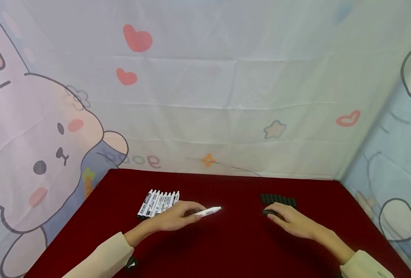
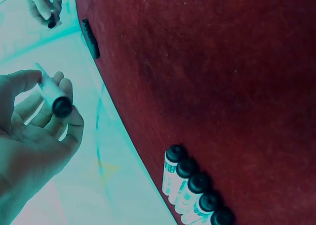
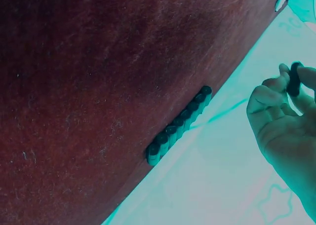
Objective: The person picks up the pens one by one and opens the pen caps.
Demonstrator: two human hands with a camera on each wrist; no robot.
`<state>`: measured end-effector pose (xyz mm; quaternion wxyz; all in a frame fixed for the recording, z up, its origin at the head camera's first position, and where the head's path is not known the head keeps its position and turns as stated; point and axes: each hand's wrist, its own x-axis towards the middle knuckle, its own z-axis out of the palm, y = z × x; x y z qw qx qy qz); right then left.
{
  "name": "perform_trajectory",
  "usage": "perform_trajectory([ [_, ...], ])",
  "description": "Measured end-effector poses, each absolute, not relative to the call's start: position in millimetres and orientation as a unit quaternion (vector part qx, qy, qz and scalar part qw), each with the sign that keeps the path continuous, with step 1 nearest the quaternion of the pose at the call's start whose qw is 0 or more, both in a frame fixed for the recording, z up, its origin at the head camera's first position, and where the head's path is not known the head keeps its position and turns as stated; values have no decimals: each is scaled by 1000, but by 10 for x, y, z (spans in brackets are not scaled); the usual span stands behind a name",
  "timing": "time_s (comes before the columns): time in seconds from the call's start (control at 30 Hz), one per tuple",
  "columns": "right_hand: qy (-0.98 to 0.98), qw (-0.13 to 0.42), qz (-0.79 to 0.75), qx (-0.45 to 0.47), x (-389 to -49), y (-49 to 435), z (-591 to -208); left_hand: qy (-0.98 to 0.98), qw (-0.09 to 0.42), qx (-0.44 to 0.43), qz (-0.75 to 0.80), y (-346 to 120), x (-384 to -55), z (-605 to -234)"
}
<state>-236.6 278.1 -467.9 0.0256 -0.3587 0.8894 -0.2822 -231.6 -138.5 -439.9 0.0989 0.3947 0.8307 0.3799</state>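
Observation:
My left hand pinches a white marker between thumb and fingers, its bare white end pointing right. The left wrist view shows the black end of this marker facing the camera. In my right hand, thumb and fingertips grip a small black marker cap, also seen in the right wrist view as a dark cap. Left of the left hand lies a row of several white markers side by side. Just beyond the right hand is a row of several black caps, partly hidden by its fingers.
A dark red cloth covers the table, with its far edge against a pale printed curtain. More of this curtain hangs at both sides. Beside the left sleeve a small dark object shows.

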Motion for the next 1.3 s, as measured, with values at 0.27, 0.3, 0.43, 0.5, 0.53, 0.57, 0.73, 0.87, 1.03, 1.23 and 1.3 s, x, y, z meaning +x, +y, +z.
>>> perform_trajectory([
  [0.27, 858, 20, -304, -414, -2354, 2808, -4709, 843, 81, 373, 379, -1526, -2343, -4423],
  [0.3, 857, 16, -304, -416, -2347, 2813, -4712, 847, 74, 368, 376, -1545, -2341, -4426],
  [0.43, 851, -4, -308, -426, -2335, 2837, -4735, 857, 47, 353, 372, -1611, -2334, -4426],
  [0.5, 848, -11, -311, -429, -2336, 2849, -4746, 861, 36, 345, 372, -1641, -2331, -4426],
  [0.53, 848, -13, -311, -430, -2337, 2854, -4749, 863, 30, 342, 372, -1660, -2330, -4426],
  [0.57, 847, -11, -311, -431, -2338, 2861, -4749, 865, 26, 337, 372, -1681, -2330, -4427],
  [0.73, 849, 9, -308, -430, -2349, 2902, -4742, 875, 2, 314, 369, -1846, -2334, -4435],
  [0.87, 852, 32, -311, -421, -2354, 2942, -4745, 883, -12, 296, 364, -2004, -2349, -4431],
  [1.03, 862, 55, -304, -403, -2370, 2980, -4770, 893, -35, 275, 354, -2169, -2388, -4421],
  [1.23, 874, 79, -288, -382, -2370, 3005, -4781, 906, -53, 239, 344, -2345, -2439, -4429],
  [1.3, 876, 83, -287, -379, -2363, 3009, -4773, 910, -55, 228, 342, -2406, -2463, -4431],
])
